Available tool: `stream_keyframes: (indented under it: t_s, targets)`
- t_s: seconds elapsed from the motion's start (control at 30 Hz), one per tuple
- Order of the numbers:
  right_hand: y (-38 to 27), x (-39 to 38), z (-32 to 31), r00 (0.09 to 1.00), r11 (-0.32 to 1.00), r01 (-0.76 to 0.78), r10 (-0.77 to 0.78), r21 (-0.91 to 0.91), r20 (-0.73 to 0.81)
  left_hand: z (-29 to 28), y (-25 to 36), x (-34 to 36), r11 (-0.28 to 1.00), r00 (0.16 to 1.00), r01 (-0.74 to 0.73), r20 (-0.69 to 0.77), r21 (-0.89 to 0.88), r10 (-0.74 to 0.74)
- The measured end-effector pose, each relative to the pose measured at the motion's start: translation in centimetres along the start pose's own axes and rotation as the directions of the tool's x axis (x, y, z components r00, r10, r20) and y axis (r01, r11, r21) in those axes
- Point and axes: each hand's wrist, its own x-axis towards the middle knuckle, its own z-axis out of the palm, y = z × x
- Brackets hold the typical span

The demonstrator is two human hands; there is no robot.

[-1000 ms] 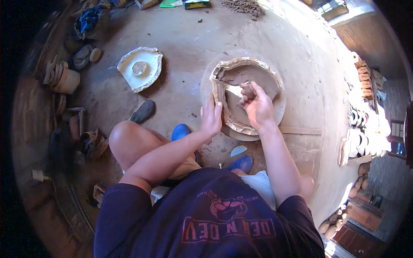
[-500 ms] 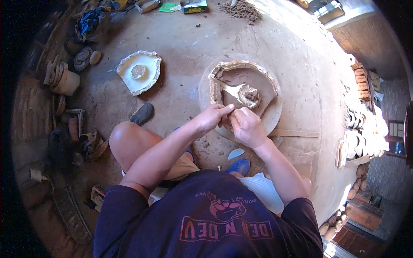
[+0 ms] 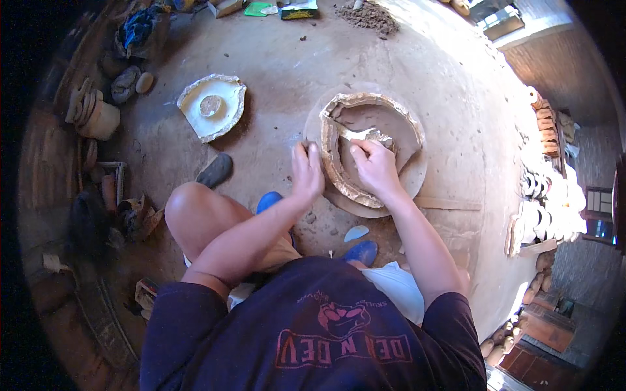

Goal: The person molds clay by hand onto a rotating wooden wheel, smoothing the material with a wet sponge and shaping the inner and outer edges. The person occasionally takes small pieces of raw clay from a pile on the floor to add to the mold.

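Observation:
A rough clay bowl with a torn, uneven rim point(image 3: 365, 101) sits on a round disc point(image 3: 417, 176) on the earthen floor in front of my knees. My left hand point(image 3: 306, 171) lies flat against the outside of the bowl's left wall, fingers together and pointing up. Inside the bowl, my right hand point(image 3: 373, 166) is curled, with its fingertips on the end of a pale flat tool point(image 3: 355, 133) that lies across the wet clay. Both forearms reach in from below.
A white plaster dish point(image 3: 212, 107) lies to the left, and a dark sandal point(image 3: 215, 171) lies near my knee. Blue footwear point(image 3: 362, 251) is under me. Stacked pots point(image 3: 98, 117) stand at far left, rows of small clay pieces point(image 3: 544, 195) at right, and a clay pile point(image 3: 368, 16) at top.
Half a second ago both hands met at the bowl's near edge. Now the left hand is back on the outer wall and the right hand has reached inside to the pale tool.

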Motion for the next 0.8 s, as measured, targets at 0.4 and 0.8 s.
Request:
stream_keyframes:
  t_s: [0.4, 0.8]
  targets:
    - [0.4, 5.5, 2.6, 0.946, 0.943, 0.070, 0.041, -0.326, 0.321, 3.4, -2.2, -2.2, 0.982, 0.988, -0.153, 0.019, 0.111, 0.151]
    - [-1.5, 3.7, 0.5, 0.694, 0.865, 0.238, 0.166, -0.442, 0.700, 3.3, -3.3, 2.8, 0.950, 0.955, -0.288, -0.041, 0.122, 0.295]
